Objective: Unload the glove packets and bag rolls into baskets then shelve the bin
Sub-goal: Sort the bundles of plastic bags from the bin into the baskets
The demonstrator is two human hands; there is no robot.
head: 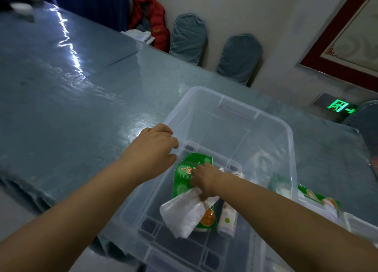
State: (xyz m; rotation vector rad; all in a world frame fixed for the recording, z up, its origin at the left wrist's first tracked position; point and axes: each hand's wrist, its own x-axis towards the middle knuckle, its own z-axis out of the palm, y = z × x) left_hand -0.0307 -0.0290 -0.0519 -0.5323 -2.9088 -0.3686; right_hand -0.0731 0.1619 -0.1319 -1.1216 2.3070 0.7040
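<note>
A clear plastic bin [272, 124] stands on the blue-grey table at the near right. Inside it lies a green glove packet [184, 175] with white gloves spilling from its lower end [184, 216]. Beside it lies a white bag roll [228, 218] with green dots. My right hand [204, 179] reaches down into the bin, fingers closed on the green glove packet. My left hand [155, 147] rests on the bin's left rim, fingers curled over the edge. Another green packet [319, 200] lies outside the bin on the right, beside a white basket edge [356, 222].
The table [71, 100], covered in shiny plastic sheeting, stretches far to the left and back. Two blue-covered chair backs [239, 57] stand by the wall, with a red jacket [151, 20] on another. A green exit sign [339, 106] glows low on the wall.
</note>
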